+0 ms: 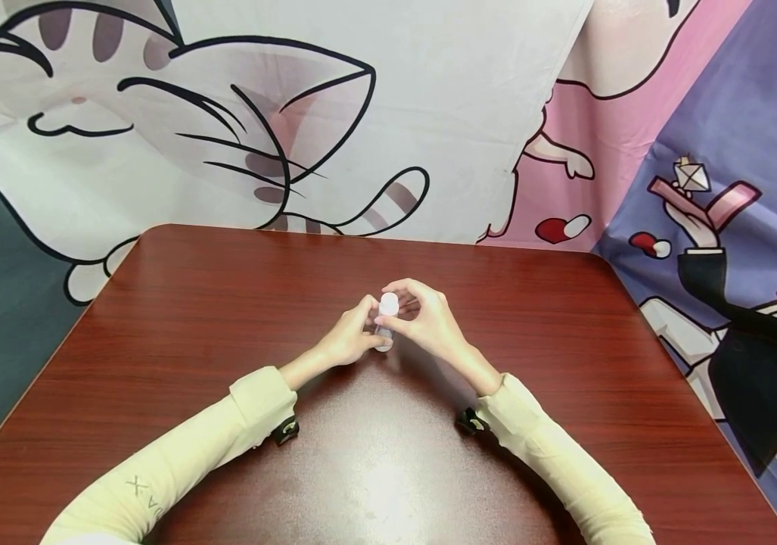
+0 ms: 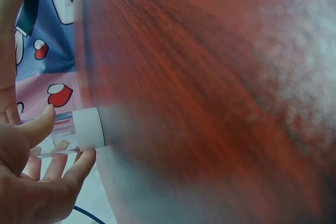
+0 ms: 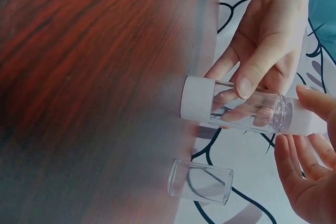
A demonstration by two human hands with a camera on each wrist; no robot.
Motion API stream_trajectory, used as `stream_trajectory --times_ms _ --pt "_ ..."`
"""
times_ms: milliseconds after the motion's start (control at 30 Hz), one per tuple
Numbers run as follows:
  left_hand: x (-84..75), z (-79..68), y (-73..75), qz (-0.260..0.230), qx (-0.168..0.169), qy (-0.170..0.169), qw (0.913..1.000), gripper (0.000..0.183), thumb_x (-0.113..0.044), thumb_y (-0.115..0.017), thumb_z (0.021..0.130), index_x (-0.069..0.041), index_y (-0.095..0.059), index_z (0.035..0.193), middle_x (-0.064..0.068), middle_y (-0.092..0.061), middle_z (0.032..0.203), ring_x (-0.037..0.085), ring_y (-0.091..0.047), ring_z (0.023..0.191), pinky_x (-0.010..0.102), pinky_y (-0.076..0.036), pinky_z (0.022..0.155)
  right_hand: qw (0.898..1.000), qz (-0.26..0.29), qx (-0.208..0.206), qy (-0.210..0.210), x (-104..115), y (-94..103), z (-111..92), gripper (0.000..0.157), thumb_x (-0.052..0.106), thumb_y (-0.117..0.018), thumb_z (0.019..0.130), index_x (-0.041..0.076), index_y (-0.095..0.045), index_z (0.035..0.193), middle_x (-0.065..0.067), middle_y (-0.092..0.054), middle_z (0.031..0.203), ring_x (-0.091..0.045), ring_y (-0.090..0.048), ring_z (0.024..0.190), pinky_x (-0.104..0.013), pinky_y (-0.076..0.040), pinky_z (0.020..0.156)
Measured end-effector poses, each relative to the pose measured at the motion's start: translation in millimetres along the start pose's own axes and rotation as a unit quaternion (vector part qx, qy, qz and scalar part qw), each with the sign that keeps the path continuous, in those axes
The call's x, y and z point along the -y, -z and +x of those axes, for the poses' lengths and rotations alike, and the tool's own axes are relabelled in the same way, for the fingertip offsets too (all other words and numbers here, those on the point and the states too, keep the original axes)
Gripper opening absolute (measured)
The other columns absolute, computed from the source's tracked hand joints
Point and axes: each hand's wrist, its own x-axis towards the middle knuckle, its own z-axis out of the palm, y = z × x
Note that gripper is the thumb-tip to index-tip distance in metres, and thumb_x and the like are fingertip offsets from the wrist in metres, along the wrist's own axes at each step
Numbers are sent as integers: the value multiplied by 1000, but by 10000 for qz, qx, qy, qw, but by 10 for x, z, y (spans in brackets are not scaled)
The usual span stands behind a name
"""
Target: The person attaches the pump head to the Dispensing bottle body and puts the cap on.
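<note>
A small clear bottle (image 3: pixel 247 109) with a white base and a white top (image 3: pixel 304 118) stands upright on the table between both hands. My left hand (image 1: pixel 350 333) holds the bottle's lower body, thumb on one side and fingers on the other; the left wrist view shows its thumb and fingers around the white base (image 2: pixel 88 128). At the upper end, my right hand (image 1: pixel 425 318) has its thumb and fingertips around the white top. A clear cylindrical cap (image 3: pixel 200 182) stands on the table beside the bottle in the right wrist view; in the head view I cannot make it out.
The reddish-brown wooden table (image 1: pixel 225 288) reaches back to a cloth backdrop (image 1: pixel 456 113) with cartoon drawings. Light glares off the table's near middle. Dark wrist devices (image 1: pixel 286 430) sit below both cuffs.
</note>
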Motion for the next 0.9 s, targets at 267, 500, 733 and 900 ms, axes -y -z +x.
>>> stream_trajectory --times_ms 267,500,733,900 --pt "-15 -7 4 14 11 38 10000 37 1 -71 83 0 -43 106 21 -68 104 26 -67 95 29 -56 80 9996 -27 -1 289 -204 -42 4 47 18 -86 70 6 -65 110 -9 -68 98 -22 -66 76 -37 -58 67" --pt "-11 -15 13 162 -19 30 9999 38 -1 -72 82 -2 -44 106 18 -68 102 22 -67 89 26 -53 75 9987 203 357 312 -147 -29 -7 55 16 -82 76 10 -56 124 -6 -62 119 -20 -67 88 -36 -58 75" --pt "-16 -10 23 101 66 -62 9999 38 0 -71 83 2 -43 108 21 -63 112 31 -65 105 33 -56 82 9918 436 1046 587 -85 10 -27 56 4 -65 87 8 -44 139 -8 -52 139 -27 -62 104 -29 -55 83" --pt "-11 -6 20 121 82 15 9999 42 0 -71 83 2 -43 114 21 -62 112 32 -65 103 34 -56 84 9905 393 1110 708 -100 10 -14 49 -1 -61 89 1 -47 135 -15 -56 135 -31 -59 114 -37 -55 87"
